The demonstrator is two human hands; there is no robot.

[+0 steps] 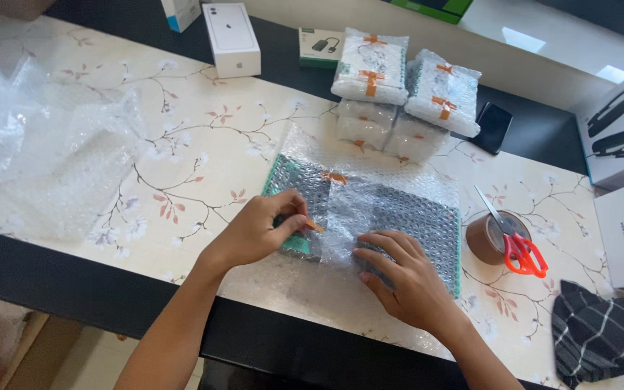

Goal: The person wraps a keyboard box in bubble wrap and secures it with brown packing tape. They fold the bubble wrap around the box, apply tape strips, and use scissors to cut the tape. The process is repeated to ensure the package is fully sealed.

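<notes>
Probably a home packing corner for small parcels, judging by a dark table [110, 289] under a floral plastic cover [204, 144]. At twelve o'clock, a stack of bubble-wrapped parcels [399, 87] sealed with brown tape. At three o'clock, a tape roll [487, 242] with orange-handled scissors [518, 249]. At ten o'clock, loose bubble wrap [45, 144]; at eleven and two o'clock, boxed electronics [231, 40].

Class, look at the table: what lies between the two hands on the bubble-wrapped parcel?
In the head view, between the left hand and right hand lies only the bubble-wrapped parcel itself, with a small tape piece at the left fingertips.
</notes>
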